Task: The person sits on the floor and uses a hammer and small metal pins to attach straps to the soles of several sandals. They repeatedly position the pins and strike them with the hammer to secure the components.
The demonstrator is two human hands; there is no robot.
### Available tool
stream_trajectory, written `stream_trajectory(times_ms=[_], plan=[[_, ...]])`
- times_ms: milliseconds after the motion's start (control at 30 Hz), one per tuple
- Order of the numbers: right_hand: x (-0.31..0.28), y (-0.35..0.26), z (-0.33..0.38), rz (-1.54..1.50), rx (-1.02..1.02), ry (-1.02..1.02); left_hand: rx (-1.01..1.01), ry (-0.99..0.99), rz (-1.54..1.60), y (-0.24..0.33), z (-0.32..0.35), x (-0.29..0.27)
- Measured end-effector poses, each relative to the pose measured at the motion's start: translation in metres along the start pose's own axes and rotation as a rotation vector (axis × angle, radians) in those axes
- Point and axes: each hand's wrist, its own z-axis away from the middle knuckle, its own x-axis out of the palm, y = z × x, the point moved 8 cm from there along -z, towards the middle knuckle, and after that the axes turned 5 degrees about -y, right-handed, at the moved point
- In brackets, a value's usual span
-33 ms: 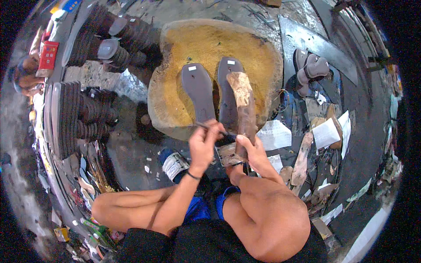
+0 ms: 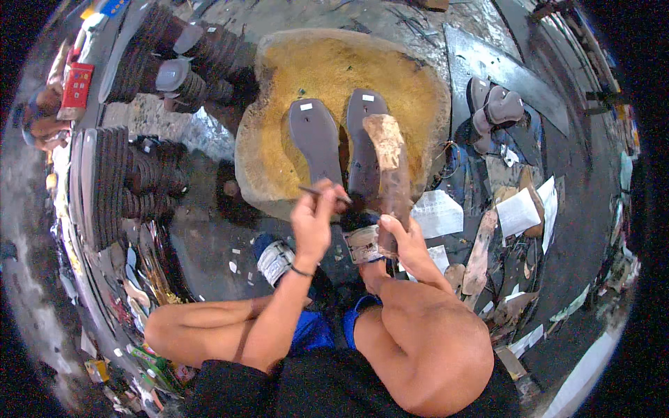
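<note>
Two dark grey-brown shoe soles lie side by side on a broad yellowish block, a left sole (image 2: 315,132) and a right sole (image 2: 364,146), each with a small white label near its far end. My left hand (image 2: 313,219) is closed around a thin dark rod (image 2: 309,189), just off the near end of the left sole. In my right hand (image 2: 405,244) is a curved wooden club (image 2: 387,150), pale and worn at its far end, brown toward the grip. The club hides part of the right sole.
The block (image 2: 279,59) stands beyond my sandalled feet. Tall stacks of soles (image 2: 101,188) line the left side. Right of the block lie a metal sheet (image 2: 502,80), a few loose soles (image 2: 498,104), white paper (image 2: 437,212) and scraps.
My left hand has risen slightly away from me and to the left, and the rod now points differently. My right hand and the club have shifted only a little.
</note>
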Motion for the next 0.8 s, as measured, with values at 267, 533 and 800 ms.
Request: stream_trajectory(times_ms=[267,533,800], plan=[[-0.009,-0.012,0.019,0.01,-0.019,0.078,0.171,0.0,-0.285,0.011,-0.075,-0.014],[-0.005,-0.117,0.054,0.204,-0.233,0.089,0.284,0.048,-0.673,0.028,-0.065,0.004],[0.013,-0.126,0.037,0.615,-0.81,-0.154,0.303,-0.034,-0.783,0.008,-0.065,0.002]])
